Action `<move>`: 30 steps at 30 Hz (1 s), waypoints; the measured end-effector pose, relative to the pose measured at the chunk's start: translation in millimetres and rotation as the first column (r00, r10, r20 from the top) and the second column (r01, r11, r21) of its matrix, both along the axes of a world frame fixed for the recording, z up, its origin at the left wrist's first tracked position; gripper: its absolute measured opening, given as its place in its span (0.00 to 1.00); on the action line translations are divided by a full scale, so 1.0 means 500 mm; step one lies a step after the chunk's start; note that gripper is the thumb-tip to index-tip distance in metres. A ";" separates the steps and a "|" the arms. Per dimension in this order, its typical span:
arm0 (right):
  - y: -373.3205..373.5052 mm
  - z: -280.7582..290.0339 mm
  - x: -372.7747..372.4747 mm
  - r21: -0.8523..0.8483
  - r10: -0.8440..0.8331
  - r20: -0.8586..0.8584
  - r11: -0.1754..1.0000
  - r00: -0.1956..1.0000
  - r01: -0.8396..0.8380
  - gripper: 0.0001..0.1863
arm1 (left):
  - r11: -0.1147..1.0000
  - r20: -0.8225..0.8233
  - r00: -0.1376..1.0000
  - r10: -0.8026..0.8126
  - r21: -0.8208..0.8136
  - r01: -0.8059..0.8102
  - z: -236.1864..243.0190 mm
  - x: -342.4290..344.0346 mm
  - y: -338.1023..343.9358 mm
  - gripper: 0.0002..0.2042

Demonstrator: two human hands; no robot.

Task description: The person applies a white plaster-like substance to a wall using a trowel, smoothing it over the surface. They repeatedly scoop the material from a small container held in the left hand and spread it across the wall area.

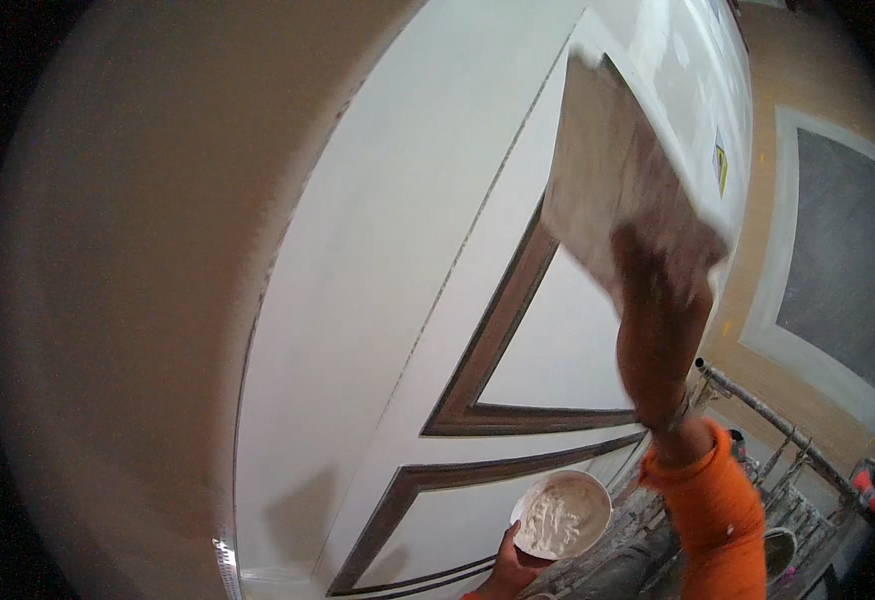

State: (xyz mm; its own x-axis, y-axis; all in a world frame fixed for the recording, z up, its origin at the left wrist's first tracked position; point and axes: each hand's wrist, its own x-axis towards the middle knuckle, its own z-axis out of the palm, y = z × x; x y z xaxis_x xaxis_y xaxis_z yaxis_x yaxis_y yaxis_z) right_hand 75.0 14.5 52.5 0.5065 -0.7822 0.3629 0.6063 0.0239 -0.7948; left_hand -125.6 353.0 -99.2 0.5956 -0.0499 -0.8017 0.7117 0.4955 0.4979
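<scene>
The right hand [657,275] is raised high with its fingers closed around the handle of a broad flat trowel [612,170], whose smeared, greyish blade is pressed against the smooth white wall [407,250]; the forearm runs straight down to a bright orange sleeve [712,500]. Low in the view, the left hand [507,570] is cupped with its fingers gripping the underside of a round white bowl [562,515] filled with thick, lumpy white plaster, held just beside the wall. Dark brown grooved bands [492,335] are seen crossing the wall in angular lines, and a spattered metal scaffold rail [767,415] lies below to the right.
</scene>
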 end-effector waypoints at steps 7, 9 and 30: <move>-0.020 0.138 0.054 -0.239 -0.092 0.202 0.961 0.975 0.141 0.14 | 0.989 -0.114 0.990 0.079 -0.117 -0.093 -0.015 -0.022 0.003 0.29; 0.009 0.118 0.015 -0.388 -0.050 0.156 0.915 0.986 0.108 0.16 | 0.982 -0.127 0.990 0.059 -0.170 -0.080 -0.093 -0.020 0.006 0.30; 0.273 -0.045 -0.010 0.645 0.250 0.549 0.481 0.798 -0.594 0.15 | 0.792 -0.064 0.903 -0.426 0.456 0.406 -0.015 -0.006 -0.037 0.26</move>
